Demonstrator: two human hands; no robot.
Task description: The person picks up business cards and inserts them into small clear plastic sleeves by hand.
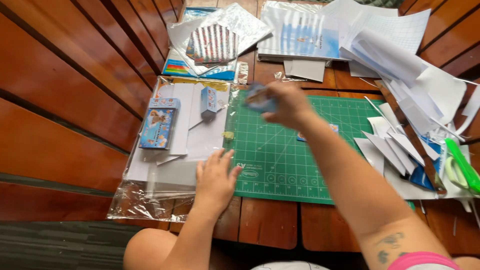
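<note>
1. 2 hands work: our left hand lies flat, fingers spread, on the white paper sheets.
2. Our right hand pinches a small blue paper piece above the green cutting mat.
3. We think this blurred piece may slip, since the grip looks light.

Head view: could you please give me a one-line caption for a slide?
Left hand flat on white paper in a clear sleeve; right hand lifts a small blue piece above a green cutting mat.
</note>
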